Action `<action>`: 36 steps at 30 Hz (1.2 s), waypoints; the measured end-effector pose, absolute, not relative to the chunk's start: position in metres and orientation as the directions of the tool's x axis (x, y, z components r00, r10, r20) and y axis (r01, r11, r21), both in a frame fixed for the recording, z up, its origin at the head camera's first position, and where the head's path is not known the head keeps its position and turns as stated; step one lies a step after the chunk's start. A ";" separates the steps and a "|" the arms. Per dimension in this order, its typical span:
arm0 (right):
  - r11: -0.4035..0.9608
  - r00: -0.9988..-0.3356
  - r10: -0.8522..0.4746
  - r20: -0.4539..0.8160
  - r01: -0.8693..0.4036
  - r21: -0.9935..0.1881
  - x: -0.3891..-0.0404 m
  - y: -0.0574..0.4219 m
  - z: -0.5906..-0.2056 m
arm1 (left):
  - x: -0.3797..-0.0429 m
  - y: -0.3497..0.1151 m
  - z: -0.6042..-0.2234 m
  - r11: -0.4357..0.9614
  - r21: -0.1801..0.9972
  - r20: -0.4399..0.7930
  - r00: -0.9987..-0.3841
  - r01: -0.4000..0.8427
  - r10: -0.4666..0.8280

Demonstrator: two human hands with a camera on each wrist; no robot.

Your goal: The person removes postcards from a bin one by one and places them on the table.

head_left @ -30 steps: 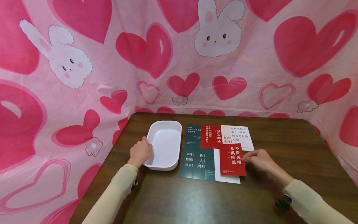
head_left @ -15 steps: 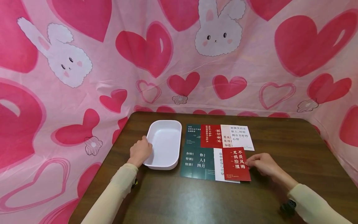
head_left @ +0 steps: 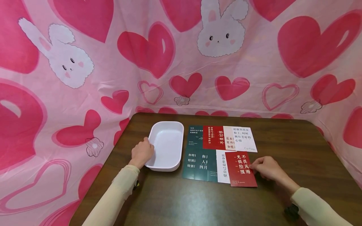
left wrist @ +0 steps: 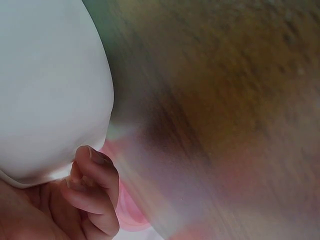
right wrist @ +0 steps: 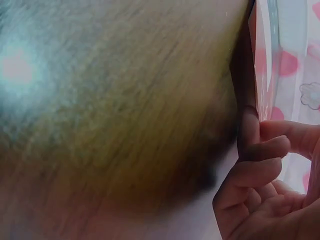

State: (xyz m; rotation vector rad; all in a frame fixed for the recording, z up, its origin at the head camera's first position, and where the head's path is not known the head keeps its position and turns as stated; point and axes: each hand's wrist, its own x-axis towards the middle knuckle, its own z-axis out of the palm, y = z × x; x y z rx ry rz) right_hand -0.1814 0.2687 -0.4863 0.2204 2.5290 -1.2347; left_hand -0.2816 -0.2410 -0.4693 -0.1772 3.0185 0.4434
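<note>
My left hand (head_left: 142, 153) grips the left rim of a white plastic tray (head_left: 166, 146); the left wrist view shows its fingers (left wrist: 92, 175) curled by the tray's wall. With thumb and fingertips, my right hand (head_left: 267, 168) pinches the right edge of a red card (head_left: 241, 175) printed with white characters. That card overlaps a white card (head_left: 223, 177) with a vertical line of text. Left of these lie overlapping green cards (head_left: 195, 171). Behind them is a row with a green card (head_left: 194, 141), a red card (head_left: 212, 142) and a white card (head_left: 246, 144).
The dark wooden table (head_left: 198, 207) carries the tray at left and the cards right of it. A pink cloth (head_left: 181, 62) with hearts and rabbits hangs behind the table and along its sides.
My right hand has drawn the red card to the right and toward me, uncovering the text on the white card beneath. The left hand and the tray have stayed put.
</note>
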 end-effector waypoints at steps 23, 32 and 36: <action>0.701 -0.964 -0.018 -0.267 0.178 -0.690 -0.182 0.264 -0.489 | -0.282 -0.242 -0.469 0.952 0.278 -0.109 -0.989 -0.127 -0.100; 0.719 -0.967 -0.027 -0.253 0.157 -0.677 -0.183 0.263 -0.489 | -0.282 -0.242 -0.469 0.950 0.282 -0.119 -0.987 -0.134 -0.104; 0.720 -0.966 -0.025 -0.256 0.160 -0.676 -0.183 0.264 -0.490 | -0.282 -0.242 -0.469 0.945 0.293 -0.124 -0.986 -0.143 -0.111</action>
